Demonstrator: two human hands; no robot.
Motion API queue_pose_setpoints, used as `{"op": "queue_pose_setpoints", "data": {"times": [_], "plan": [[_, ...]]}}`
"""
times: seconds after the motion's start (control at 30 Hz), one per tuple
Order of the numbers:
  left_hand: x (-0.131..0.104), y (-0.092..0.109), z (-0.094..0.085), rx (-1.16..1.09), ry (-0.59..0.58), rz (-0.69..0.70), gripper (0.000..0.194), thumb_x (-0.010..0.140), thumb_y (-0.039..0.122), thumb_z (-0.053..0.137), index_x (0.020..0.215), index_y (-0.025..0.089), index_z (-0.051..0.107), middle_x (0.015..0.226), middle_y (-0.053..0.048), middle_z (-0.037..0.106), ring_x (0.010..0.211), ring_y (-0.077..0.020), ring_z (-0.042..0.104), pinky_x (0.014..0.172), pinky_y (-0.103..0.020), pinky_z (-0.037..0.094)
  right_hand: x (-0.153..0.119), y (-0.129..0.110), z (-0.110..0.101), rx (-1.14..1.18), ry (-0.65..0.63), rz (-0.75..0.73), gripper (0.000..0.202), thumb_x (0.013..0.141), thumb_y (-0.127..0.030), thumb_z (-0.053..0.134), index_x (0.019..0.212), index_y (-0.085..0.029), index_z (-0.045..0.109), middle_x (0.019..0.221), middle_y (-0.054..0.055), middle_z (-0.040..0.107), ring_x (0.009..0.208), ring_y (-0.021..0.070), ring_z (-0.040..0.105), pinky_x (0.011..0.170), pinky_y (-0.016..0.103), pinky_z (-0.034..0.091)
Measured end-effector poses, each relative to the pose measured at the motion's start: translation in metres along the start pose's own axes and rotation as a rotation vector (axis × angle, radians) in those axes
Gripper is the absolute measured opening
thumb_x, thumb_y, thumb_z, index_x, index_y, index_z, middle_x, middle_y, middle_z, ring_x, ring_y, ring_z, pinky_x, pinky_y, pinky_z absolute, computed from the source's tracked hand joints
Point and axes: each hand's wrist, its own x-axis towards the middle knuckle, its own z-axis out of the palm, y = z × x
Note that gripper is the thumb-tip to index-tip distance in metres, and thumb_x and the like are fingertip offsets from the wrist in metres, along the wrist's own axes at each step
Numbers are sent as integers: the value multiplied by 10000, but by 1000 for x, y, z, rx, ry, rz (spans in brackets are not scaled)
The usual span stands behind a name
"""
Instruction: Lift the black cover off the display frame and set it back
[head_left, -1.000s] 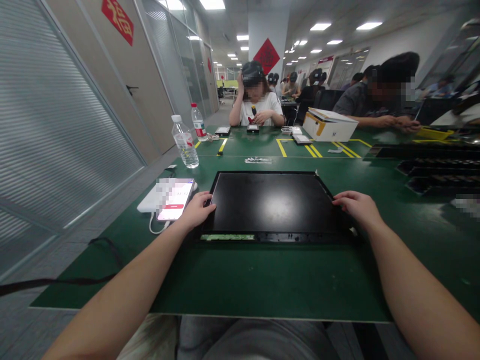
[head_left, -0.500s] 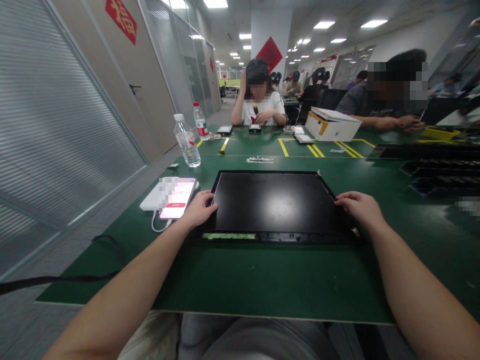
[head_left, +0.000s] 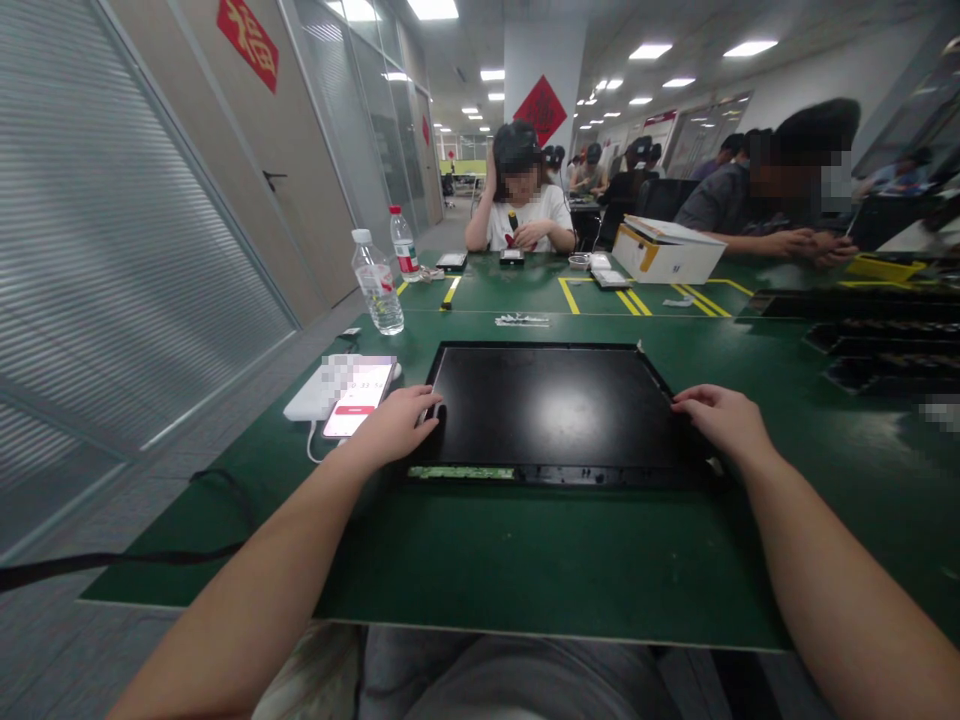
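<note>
From my seat at the head feed, I see the black flat panel (head_left: 555, 400) lying on the green tabletop (head_left: 540, 560), midway along its near edge and set back from it. My left hand (head_left: 401, 425) is at the panel's left edge, fingers bent, thumb a little apart; I can't tell whether it grips. My right hand (head_left: 727, 420) has its fingertips bunched against the right edge; whether they pinch it, I can't tell either. A green strip (head_left: 461, 472) shows along the panel's near side. By the tabletop's left edge, a lit phone (head_left: 367, 390) overlaps a white slab (head_left: 304, 392). A clear bottle (head_left: 379, 295) stands upright toward the far left corner.
</note>
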Motion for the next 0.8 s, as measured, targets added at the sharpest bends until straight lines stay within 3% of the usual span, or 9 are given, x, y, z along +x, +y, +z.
{"op": "queue_pose_setpoints", "data": {"times": [0.13,0.33,0.57,0.8], "plan": [[-5,0,-5,-5,-27,46,433,875,386,599,1248,217,738,1424,-148,648,1337,-381,573,1156,-523,416,1,3,1,-5,8,-26,156,684,-349,640,746,-255,748,747,54,743,756,269,675,785,420,498],[-6,-1,-8,48,-81,76,530,894,423,618,1368,192,675,1524,-170,556,1398,-388,509,1164,-523,400,2,6,2,-21,20,-41,154,693,-344,627,742,-255,743,750,60,732,780,266,668,759,397,500],[-10,4,-14,-62,-188,147,636,848,465,689,1440,242,619,1590,-142,494,1443,-360,463,1175,-505,382,2,5,2,-15,4,-31,175,693,-354,626,762,-254,752,768,51,742,768,264,672,792,414,498],[-10,6,-17,-126,-221,167,690,775,480,768,1417,266,635,1592,-127,496,1449,-360,461,1175,-490,380,2,5,2,-16,21,-34,131,679,-345,646,724,-267,741,709,47,723,761,270,672,792,417,508]]}}
